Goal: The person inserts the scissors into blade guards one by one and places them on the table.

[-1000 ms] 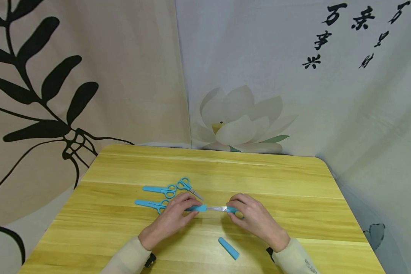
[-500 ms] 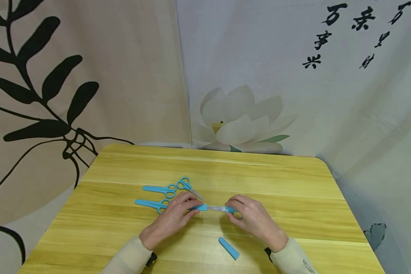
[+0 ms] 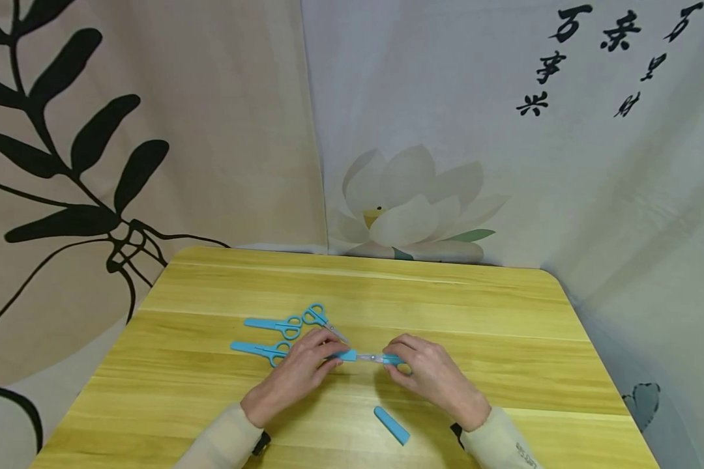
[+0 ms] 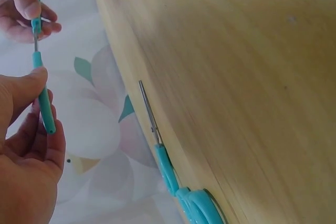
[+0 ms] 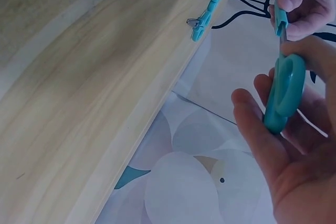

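Observation:
My left hand (image 3: 296,368) pinches a blue blade cover (image 3: 347,355) between thumb and fingers. Across from it, my right hand (image 3: 431,374) holds a pair of scissors (image 3: 392,359) by its blue handle. The blades point left, their front part inside the cover's mouth, and a short stretch of metal shows between cover and handle. In the right wrist view the scissors' finger loops (image 5: 290,87) lie between my thumb and fingers. The left wrist view shows the cover (image 4: 44,100) lined up with the blades.
Two covered scissors, one farther back (image 3: 272,324) and one nearer (image 3: 258,350), lie left of my hands. Behind the left hand is an uncovered pair (image 3: 322,318). A loose blue cover (image 3: 392,425) lies in front on the wooden table (image 3: 475,312).
My right hand has moved slightly left with the scissors, and less of the blades shows outside the cover. The left hand has barely shifted. The scissors and cover on the table stay put.

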Available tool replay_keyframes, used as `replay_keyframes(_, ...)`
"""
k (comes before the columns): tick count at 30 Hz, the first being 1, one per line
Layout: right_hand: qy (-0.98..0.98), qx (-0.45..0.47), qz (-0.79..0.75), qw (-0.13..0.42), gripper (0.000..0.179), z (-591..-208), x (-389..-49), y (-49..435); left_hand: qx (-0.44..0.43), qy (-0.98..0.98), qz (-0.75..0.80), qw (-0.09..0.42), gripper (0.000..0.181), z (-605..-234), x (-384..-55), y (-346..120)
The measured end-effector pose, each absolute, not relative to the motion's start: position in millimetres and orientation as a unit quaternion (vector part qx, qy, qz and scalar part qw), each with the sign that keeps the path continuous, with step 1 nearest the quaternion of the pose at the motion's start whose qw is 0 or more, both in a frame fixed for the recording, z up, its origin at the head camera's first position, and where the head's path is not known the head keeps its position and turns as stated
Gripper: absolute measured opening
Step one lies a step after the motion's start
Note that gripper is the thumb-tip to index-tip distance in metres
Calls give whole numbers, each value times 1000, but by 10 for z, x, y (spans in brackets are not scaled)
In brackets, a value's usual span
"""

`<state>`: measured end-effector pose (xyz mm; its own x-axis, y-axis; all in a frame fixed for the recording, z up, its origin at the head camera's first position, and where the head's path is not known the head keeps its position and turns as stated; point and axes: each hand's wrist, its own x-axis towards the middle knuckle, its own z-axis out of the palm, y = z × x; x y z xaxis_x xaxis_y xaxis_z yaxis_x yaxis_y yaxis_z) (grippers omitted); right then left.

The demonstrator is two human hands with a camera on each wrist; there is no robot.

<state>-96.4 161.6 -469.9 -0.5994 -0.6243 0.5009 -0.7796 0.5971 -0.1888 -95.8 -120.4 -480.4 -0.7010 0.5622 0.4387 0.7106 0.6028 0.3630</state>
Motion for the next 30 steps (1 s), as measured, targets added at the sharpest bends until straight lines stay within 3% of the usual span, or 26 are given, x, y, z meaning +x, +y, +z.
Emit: replay_keyframes(30,-871,406,209,183,20,-4663,-963,1554,-369,-881,-262,138,18,-4787,-967,-1135)
